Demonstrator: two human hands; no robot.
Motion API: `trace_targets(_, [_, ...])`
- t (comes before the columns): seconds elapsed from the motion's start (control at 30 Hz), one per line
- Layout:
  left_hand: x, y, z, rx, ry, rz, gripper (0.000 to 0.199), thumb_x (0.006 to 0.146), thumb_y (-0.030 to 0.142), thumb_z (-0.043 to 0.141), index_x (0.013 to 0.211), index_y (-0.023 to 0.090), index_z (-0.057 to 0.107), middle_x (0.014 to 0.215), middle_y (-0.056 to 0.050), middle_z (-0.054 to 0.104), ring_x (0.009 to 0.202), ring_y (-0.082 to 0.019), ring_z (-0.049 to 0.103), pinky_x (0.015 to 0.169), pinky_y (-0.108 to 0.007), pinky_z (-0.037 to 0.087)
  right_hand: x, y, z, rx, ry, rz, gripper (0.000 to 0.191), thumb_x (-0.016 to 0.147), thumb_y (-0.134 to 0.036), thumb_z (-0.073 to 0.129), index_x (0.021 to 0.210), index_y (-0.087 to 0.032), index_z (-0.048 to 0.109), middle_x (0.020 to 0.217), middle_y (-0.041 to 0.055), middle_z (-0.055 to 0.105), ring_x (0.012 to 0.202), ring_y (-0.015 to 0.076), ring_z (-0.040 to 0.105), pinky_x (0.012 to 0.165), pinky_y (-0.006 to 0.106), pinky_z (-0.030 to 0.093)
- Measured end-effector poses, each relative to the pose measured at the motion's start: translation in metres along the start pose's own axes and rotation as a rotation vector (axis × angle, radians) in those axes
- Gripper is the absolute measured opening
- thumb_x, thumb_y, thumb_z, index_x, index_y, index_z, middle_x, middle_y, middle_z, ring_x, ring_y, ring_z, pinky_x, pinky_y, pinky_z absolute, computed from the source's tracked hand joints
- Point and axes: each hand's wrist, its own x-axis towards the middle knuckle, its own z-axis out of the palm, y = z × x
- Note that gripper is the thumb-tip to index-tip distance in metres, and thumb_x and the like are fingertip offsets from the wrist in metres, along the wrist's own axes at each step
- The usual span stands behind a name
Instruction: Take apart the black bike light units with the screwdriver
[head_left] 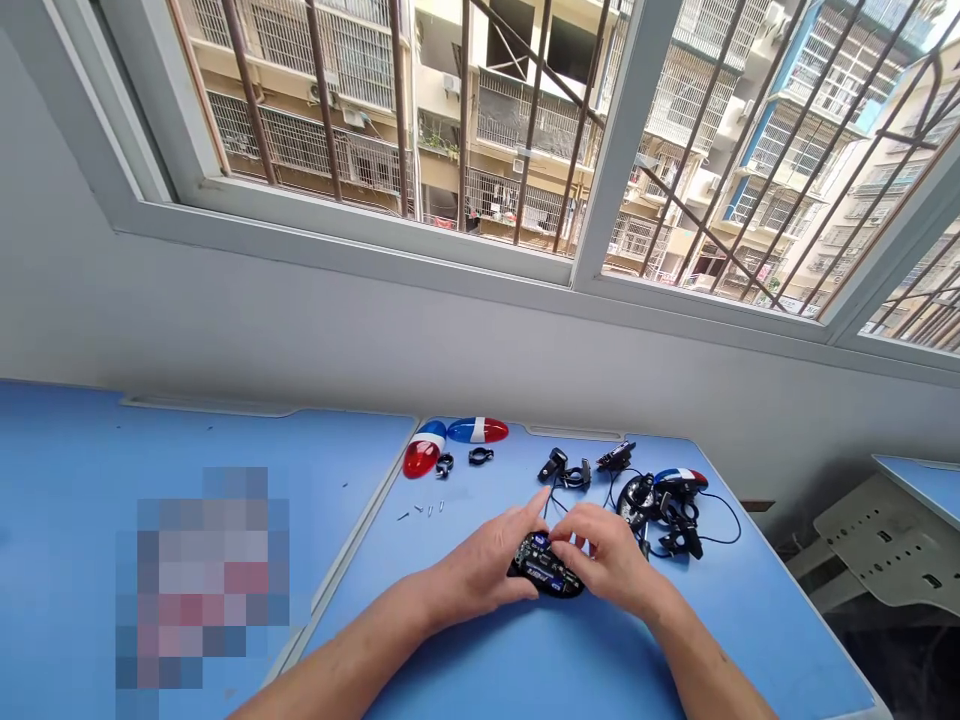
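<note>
A black oval housing (551, 575) with an exposed circuit board lies on the blue table in front of me. My left hand (491, 560) grips its left side, thumb raised and fingers curled round the edge. Over the right part of the board, my right hand (606, 552) has its thumb and fingers pinched together; whatever they hold is too small to make out. A thin black cable runs from behind the housing toward a black clamp-like part (553, 466). Beyond my hands sit two red, white and blue lens covers, one tilted (425, 450) and one lying lengthwise (478, 430).
Two black ring clamps (481, 456) lie near the lens covers, with several small screws (430, 510) closer to me. At right is a cluster of black housings and cables (679, 520). A blurred patch (202, 580) covers something on the left table. A barred window (525, 150) rises behind.
</note>
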Motion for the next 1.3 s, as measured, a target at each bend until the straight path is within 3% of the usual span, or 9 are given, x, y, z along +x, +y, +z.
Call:
trace_targets(0.2, [0.001, 0.005, 0.005, 0.088, 0.009, 0.015, 0.099, 0.077, 0.011, 0.065, 0.153, 0.029, 0.005, 0.120, -0.009, 0.058, 0.100, -0.028, 0.057, 0.089, -0.044, 0.049, -0.006, 0.000, 0.005, -0.120, 0.001, 0.014, 0.002, 0.083, -0.021, 0.065, 0.084, -0.022, 0.063, 0.081, 0.0012, 0.061, 0.073, 0.0160, 0.054, 0.064, 0.028, 0.041])
trace_targets(0.43, [0.000, 0.003, 0.006, 0.096, 0.006, 0.020, 0.101, 0.077, 0.011, 0.065, 0.153, 0.032, 0.001, 0.119, -0.007, 0.058, 0.103, -0.028, 0.057, 0.090, -0.045, 0.049, 0.001, -0.004, 0.011, -0.103, -0.006, 0.106, 0.019, 0.075, -0.019, 0.072, 0.073, -0.021, 0.054, 0.073, -0.0027, 0.056, 0.070, 0.0147, 0.052, 0.064, 0.027, 0.039])
trace_targets(0.73, [0.000, -0.001, 0.002, 0.072, 0.017, 0.017, 0.106, 0.075, 0.004, 0.065, 0.152, 0.034, 0.000, 0.130, -0.007, 0.055, 0.114, -0.029, 0.054, 0.098, -0.046, 0.045, 0.004, -0.005, 0.004, 0.132, -0.007, 0.210, 0.006, 0.080, -0.015, 0.062, 0.078, -0.020, 0.063, 0.080, 0.0000, 0.061, 0.070, 0.0133, 0.054, 0.060, 0.024, 0.042])
trace_targets(0.9, [0.002, 0.003, -0.009, 0.078, 0.001, 0.021, 0.093, 0.076, 0.005, 0.061, 0.150, 0.033, 0.013, 0.127, -0.005, 0.057, 0.109, -0.027, 0.056, 0.095, -0.043, 0.047, 0.003, -0.003, 0.002, 0.245, -0.109, 0.260, 0.027, 0.079, -0.015, 0.060, 0.105, -0.024, 0.064, 0.095, -0.0002, 0.067, 0.072, 0.0129, 0.057, 0.064, 0.025, 0.046])
trace_targets(1.07, [0.001, 0.009, -0.013, 0.175, 0.025, 0.067, 0.085, 0.075, 0.008, 0.060, 0.148, 0.028, 0.021, 0.138, -0.011, 0.048, 0.125, -0.032, 0.046, 0.106, -0.050, 0.040, 0.003, 0.001, 0.011, 0.259, -0.055, 0.321, 0.017, 0.076, -0.017, 0.063, 0.093, -0.021, 0.065, 0.090, 0.0002, 0.067, 0.074, 0.0142, 0.057, 0.067, 0.026, 0.048])
trace_targets(1.17, [-0.001, 0.008, -0.010, 0.233, 0.067, -0.026, 0.090, 0.072, 0.007, 0.059, 0.149, 0.025, 0.017, 0.145, -0.014, 0.041, 0.133, -0.035, 0.038, 0.109, -0.054, 0.035, 0.001, 0.004, 0.016, 0.272, -0.027, 0.372, 0.017, 0.079, -0.022, 0.060, 0.095, -0.020, 0.065, 0.090, 0.0018, 0.064, 0.069, 0.0138, 0.056, 0.061, 0.026, 0.049])
trace_targets(1.3, [-0.002, 0.008, -0.004, 0.221, 0.120, -0.139, 0.089, 0.074, 0.010, 0.060, 0.151, 0.022, 0.017, 0.147, -0.016, 0.041, 0.135, -0.035, 0.037, 0.110, -0.055, 0.036, 0.000, 0.008, 0.022, 0.428, -0.046, 0.500, 0.024, 0.081, -0.031, 0.057, 0.101, -0.019, 0.062, 0.085, 0.0024, 0.057, 0.065, 0.0154, 0.057, 0.043, 0.023, 0.048])
